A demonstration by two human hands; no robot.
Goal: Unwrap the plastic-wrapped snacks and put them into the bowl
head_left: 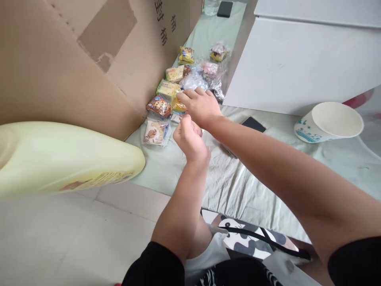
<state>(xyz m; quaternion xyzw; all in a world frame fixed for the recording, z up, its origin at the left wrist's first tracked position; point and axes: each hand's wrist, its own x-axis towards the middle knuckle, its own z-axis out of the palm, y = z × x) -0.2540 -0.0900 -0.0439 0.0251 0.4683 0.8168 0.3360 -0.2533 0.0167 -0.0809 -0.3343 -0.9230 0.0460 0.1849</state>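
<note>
My left hand [188, 135] is closed with its fingers curled under, just below my other hand; what it holds, if anything, is hidden. My right hand [203, 106] reaches over the snack packets, its fingers stretched out and lying at the edge of a yellow packet [178, 105] and some clear plastic wrapping [195, 80]. To the left lie a brown cookie packet [159, 106] and a pale wrapped biscuit [155, 133]. Behind these are two cream-coloured packets, a small yellow packet [186, 55] and a pinkish wrapped snack [210, 68].
A large cardboard box [98, 87] stands on the left, with a pale yellow bottle [71, 157] in front. White boxes [297, 59] are at the right, beside a paper tub [312, 127]. A phone [254, 124] lies on the pale green cloth; a dark object [225, 9] lies farther back.
</note>
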